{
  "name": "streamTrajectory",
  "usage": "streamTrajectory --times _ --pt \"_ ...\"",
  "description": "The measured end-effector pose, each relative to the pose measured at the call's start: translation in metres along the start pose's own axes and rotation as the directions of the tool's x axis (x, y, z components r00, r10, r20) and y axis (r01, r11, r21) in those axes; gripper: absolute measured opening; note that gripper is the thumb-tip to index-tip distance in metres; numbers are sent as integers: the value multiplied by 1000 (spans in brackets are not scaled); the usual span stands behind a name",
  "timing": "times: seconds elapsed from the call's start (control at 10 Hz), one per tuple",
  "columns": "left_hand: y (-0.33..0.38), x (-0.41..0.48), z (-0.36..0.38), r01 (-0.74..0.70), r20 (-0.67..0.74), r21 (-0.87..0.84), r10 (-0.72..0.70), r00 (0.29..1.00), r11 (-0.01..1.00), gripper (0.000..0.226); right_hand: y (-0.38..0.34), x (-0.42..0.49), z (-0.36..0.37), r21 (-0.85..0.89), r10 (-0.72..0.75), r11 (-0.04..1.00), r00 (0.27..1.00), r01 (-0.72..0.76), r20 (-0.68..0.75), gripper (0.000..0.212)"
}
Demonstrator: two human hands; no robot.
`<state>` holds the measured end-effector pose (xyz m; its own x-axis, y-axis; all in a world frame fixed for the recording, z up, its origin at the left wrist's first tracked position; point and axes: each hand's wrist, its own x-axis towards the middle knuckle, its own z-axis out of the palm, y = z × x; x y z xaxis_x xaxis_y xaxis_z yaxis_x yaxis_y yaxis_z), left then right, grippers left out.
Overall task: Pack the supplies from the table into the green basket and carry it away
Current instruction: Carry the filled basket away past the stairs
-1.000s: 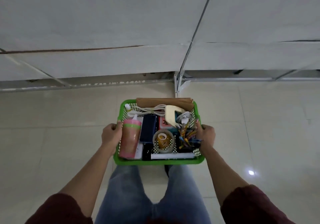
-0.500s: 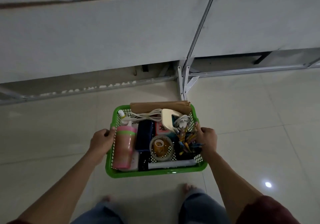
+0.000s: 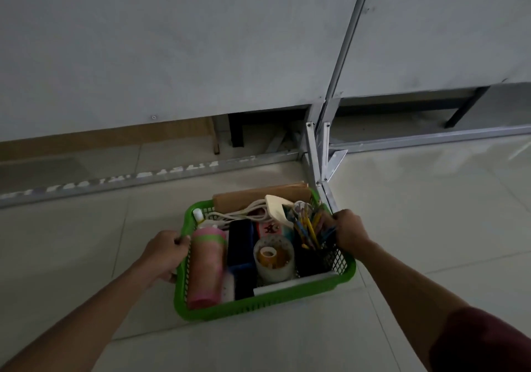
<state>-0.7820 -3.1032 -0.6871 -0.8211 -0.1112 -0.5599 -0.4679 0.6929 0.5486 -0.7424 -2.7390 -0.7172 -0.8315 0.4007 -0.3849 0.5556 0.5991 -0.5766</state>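
1. Left hand is curling its fingers over the left rim of the green basket. The right hand is gripping the right rim, its fingers hooking inside just beside the pencils.
2. Between the two hands the basket is hanging above the tiled floor, and it is appearing to dip a little toward its near left corner.
3. Inside, a pink bottle is lying along the left wall with a dark blue case beside it. A tape roll is sitting in the middle, and a white power strip is riding on top at the far end against a brown packet.
4. Packing is looking finished, so carrying the basket away is likely the step in hand.
5. If the dip grows, the bottle could be rolling against the low wall and pulling that side down further.
6. The power strip is resting above the rim line, so a jolt could be sending it over the edge, cord trailing.
7. The loose pencils could be spilling if the right-hand grip shifts.
8. A metal table leg is standing just beyond the far right corner, and a careless swing could be knocking the basket against it.
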Motion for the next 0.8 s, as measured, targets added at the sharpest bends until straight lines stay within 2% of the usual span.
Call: streamTrajectory --times 0.1,0.2,0.3,0.4,0.6,0.8 --pt "7 14 3 -21 -15 -25 21 1000 999 28 -3 22 -6 3 -8 1000 999 8 47 39" --pt "13 16 11 -16 22 -63 18 1000 998 17 -6 33 -7 -58 6 998 995 -1 95 24" --pt "10 18 17 -27 114 -55 33 993 998 8 1 42 2 -95 36 995 996 -28 85 22" --pt "8 25 18 -53 71 -77 58 996 996 6 7 51 8 -45 51 998 995 -47 84 14" --pt "11 43 22 -119 -17 -92 118 993 989 17 0 61 7 8 47 999 999 -47 -16 24" --pt "13 66 21 -162 -19 -91 161 987 983 19 -12 78 3 -28 49 998 998 -50 -38 27"
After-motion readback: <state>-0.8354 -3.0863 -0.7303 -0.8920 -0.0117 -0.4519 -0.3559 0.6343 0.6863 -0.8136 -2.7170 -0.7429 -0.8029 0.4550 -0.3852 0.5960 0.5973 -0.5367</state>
